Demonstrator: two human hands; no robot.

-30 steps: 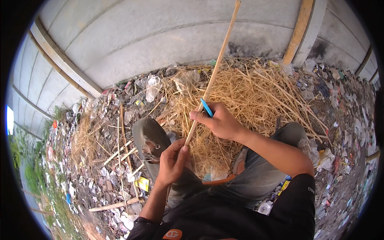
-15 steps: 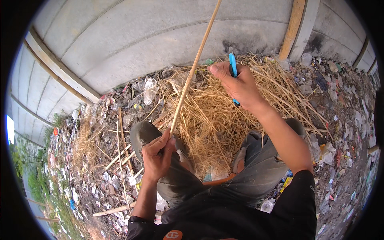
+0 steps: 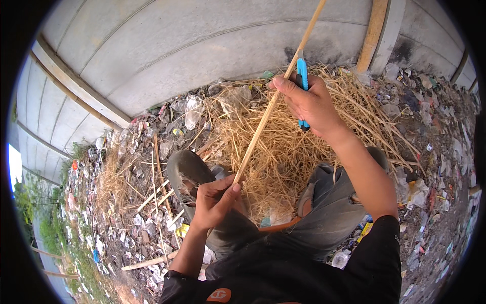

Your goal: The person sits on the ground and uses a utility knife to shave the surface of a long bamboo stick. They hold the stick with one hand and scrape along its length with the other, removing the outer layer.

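A long, pale bamboo strip (image 3: 260,126) slants up and to the right in front of me, its upper end running out of the picture. My left hand (image 3: 212,205) pinches its lower end between thumb and fingers, above my left thigh. Farther up, my right hand (image 3: 316,106) grips a blue utility knife (image 3: 302,71) with its blade end pointing up. The knife's upper part and my right thumb lie against or very close to the strip; exact contact is hard to tell.
A heap of straw-coloured shavings (image 3: 268,162) lies between and beyond my bent legs. Several cut strips (image 3: 158,195) rest at the left. Scattered litter (image 3: 425,192) covers the ground. A grey panel wall (image 3: 202,40) with bamboo poles (image 3: 372,35) stands ahead.
The strip's upper part has swung to the right, up to the knife. My left hand has shifted right and slightly down with its lower end. My right hand has moved slightly right.
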